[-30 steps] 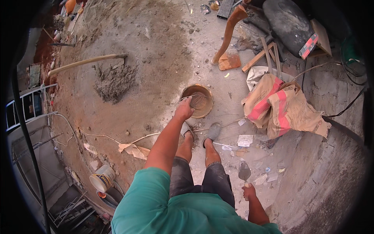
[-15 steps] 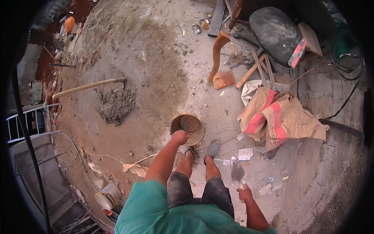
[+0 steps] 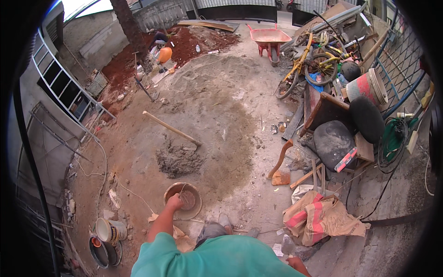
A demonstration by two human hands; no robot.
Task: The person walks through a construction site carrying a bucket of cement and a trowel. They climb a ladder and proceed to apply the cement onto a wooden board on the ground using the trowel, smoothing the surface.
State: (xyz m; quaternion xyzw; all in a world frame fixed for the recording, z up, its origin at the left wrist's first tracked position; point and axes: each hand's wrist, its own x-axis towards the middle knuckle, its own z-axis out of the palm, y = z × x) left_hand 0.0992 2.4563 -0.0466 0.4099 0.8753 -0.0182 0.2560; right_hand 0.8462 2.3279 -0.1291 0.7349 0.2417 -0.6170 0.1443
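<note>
My left hand (image 3: 175,202) is closed on the wire handle of a dirty round bucket (image 3: 191,209) on the ground ahead of me. At the lower right, my right hand (image 3: 293,262) is closed on the handle of a trowel (image 3: 288,244), its blade pointing forward. Just beyond the bucket lies a heap of wet grey mortar (image 3: 178,164), with a long wooden-handled tool (image 3: 171,128) resting in it. Crumpled paper sacks with pink stripes (image 3: 312,219) lie to my right.
Buckets (image 3: 110,229) stand at left near a metal ladder (image 3: 69,84) and loose cables. A wooden-handled shovel (image 3: 281,177) lies right of centre, beside junk with bicycles (image 3: 323,68) and chairs (image 3: 333,144). A red wheelbarrow (image 3: 269,34) stands farther ahead, near a red soil mound (image 3: 212,42).
The view has lifted toward the far yard. The bucket and my left hand now appear farther left, nearer the mortar heap; my right hand with the trowel has dropped lower in the picture.
</note>
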